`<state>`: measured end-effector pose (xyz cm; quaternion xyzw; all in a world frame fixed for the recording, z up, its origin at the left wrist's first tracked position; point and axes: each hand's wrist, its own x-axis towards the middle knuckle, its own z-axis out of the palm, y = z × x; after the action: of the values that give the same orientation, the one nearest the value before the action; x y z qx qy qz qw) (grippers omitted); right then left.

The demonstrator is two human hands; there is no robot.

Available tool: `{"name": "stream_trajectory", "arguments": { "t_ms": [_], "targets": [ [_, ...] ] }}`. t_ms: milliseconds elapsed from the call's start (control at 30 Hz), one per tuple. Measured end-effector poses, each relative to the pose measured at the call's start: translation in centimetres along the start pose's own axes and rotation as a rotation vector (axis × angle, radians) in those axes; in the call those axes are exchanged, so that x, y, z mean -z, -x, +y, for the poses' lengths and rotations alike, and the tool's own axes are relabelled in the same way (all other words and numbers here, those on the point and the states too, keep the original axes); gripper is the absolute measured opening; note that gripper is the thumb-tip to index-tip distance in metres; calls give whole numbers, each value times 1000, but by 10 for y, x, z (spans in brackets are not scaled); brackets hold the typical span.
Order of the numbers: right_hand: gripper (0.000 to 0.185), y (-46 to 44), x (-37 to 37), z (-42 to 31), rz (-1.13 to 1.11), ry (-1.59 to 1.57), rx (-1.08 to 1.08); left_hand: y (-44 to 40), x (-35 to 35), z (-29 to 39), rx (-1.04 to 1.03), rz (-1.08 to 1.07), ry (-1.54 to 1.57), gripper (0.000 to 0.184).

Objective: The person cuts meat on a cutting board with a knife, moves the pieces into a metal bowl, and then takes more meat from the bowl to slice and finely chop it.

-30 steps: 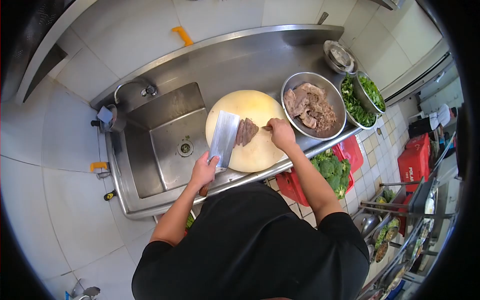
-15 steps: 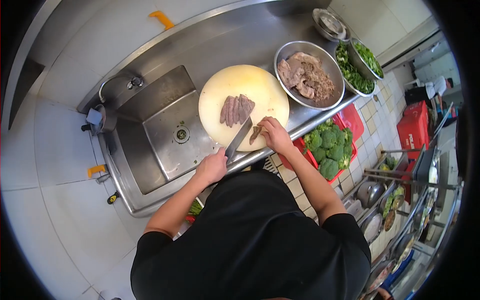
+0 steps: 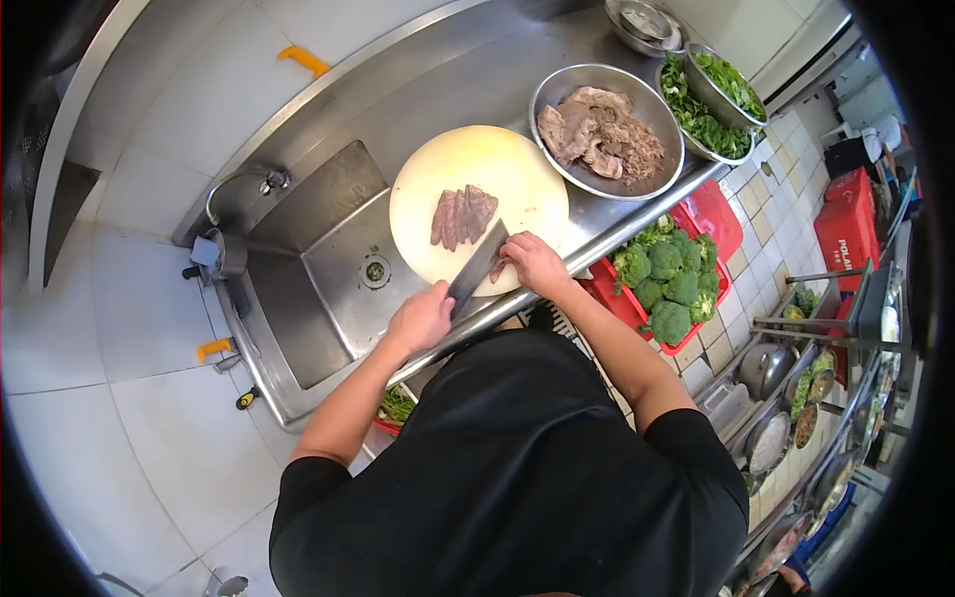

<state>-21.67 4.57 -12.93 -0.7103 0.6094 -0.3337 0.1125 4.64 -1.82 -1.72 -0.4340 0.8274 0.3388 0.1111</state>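
Note:
My left hand (image 3: 423, 316) is closed round the handle of a knife (image 3: 479, 267), whose wide blade slants across the round, pale yellow cutting board (image 3: 468, 154). At the blade's right side, my right hand (image 3: 535, 263) presses its curled fingers onto a small piece of brown meat (image 3: 496, 271), which is partly hidden by the blade and fingers. Several cut strips of meat (image 3: 463, 217) lie side by side near the board's middle, beyond the knife.
Right of the board stands a steel bowl (image 3: 662, 179) of cooked meat, with bowls of leafy greens (image 3: 711, 139) behind it. A sink (image 3: 328, 289) is on the left. Broccoli (image 3: 668, 279) fills a red crate below the counter edge. Metal shelves (image 3: 826, 343) hold pans.
The knife blade has come closer to my right fingers and now covers part of the meat piece there. The strips sit more tightly together. My view has shifted slightly.

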Motion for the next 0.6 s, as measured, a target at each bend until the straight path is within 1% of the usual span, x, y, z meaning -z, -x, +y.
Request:
{"name": "stream_trajectory", "arguments": {
  "t_ms": [67,167,267,367,467,567,600],
  "targets": [
    [13,2,-1,4,-1,-9,17,4,1,-8,10,-31,-17,27],
    [13,2,0,10,11,-15,60,-9,-11,10,41,-21,-15,28],
    [13,3,-3,13,24,-33,81,-33,-30,20,65,46,7,29],
    [13,6,-4,16,22,-44,87,-9,-33,1,43,20,-2,30],
    [12,4,-2,19,33,-68,89,27,-38,-8,143,-23,-22,30],
    [12,4,-1,19,52,-110,116,3,-57,-5,93,122,38,29],
    [12,4,0,20,62,-121,130,-11,-49,6,125,102,16,28]
  ]
}}
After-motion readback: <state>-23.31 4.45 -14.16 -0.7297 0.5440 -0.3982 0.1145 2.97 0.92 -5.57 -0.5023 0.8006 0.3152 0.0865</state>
